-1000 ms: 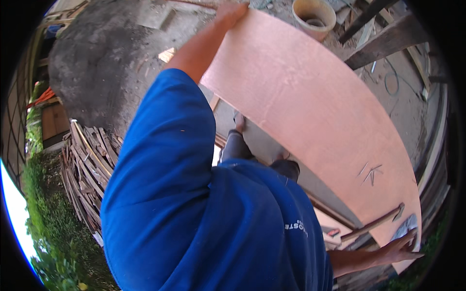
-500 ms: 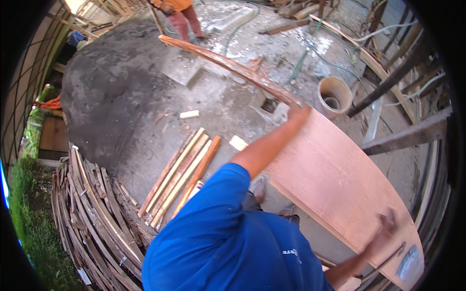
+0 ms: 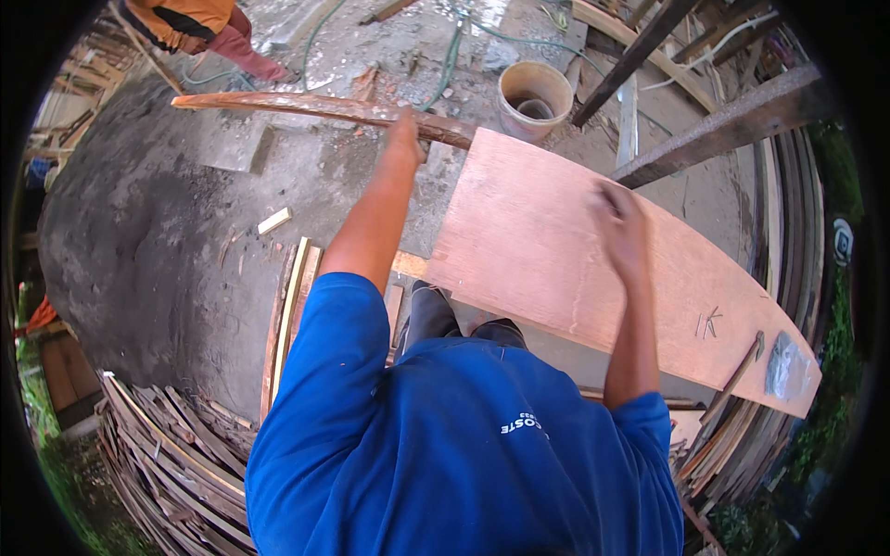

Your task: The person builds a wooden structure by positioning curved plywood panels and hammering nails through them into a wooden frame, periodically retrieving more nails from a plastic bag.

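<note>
My left hand (image 3: 403,139) is closed on a long reddish-brown wooden plank (image 3: 306,105), which stretches left from the plywood sheet's far corner. The pale pink plywood sheet (image 3: 547,232) lies in front of me and to the right. Over the sheet is my right hand (image 3: 619,218), slightly blurred, its fingers drawn together; what they hold, if anything, I cannot make out. A few thin nails (image 3: 710,322) lie loose on the sheet. Nearer its right end rest a hammer (image 3: 739,375) and a clear plastic bag (image 3: 788,366) with indistinct contents.
A dirty bucket (image 3: 535,97) stands beyond the sheet, near a slanting dark beam (image 3: 732,120). Cut wood strips (image 3: 295,315) lie left of my legs. Weathered slats (image 3: 167,445) are heaped at lower left. A person in orange (image 3: 195,18) stands at far left by a dark mound (image 3: 120,213).
My right hand has moved from the nails toward the sheet's far edge, uncovering them. My left hand remains on the plank. The view has turned right, and the other person appears farther left.
</note>
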`<state>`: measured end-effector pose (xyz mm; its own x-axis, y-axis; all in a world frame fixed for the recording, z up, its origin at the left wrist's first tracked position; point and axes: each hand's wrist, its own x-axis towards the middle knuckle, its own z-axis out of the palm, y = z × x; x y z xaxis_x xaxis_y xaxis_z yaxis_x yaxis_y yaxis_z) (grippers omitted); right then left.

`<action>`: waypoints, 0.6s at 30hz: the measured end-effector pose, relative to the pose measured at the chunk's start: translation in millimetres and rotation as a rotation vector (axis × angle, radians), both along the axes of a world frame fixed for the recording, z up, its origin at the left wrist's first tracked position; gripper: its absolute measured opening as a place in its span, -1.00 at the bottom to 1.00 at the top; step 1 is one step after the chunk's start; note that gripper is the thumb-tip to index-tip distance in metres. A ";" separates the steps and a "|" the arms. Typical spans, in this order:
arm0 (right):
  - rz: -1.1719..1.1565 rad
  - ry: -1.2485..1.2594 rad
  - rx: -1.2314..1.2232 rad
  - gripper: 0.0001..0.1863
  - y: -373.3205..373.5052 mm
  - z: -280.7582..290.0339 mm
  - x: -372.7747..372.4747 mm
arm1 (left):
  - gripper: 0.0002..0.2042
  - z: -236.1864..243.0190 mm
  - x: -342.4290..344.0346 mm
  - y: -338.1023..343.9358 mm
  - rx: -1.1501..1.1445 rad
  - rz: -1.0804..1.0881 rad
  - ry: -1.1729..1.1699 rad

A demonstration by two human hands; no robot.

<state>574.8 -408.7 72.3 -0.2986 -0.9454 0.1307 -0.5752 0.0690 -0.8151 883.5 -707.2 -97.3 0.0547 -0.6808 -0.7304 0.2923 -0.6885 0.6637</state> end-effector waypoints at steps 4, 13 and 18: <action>0.200 0.277 -0.016 -0.45 -85.0 -25.6 66.6 | -0.43 -38.8 24.5 -39.8 -0.002 0.244 0.394; 0.050 0.458 0.196 -0.41 -171.7 -61.1 132.0 | -0.38 -17.2 2.0 -34.5 -0.226 0.528 -0.035; 0.187 0.357 0.458 -0.50 -189.2 -32.1 120.6 | -0.35 -6.2 -22.1 -27.0 -0.164 0.662 -0.174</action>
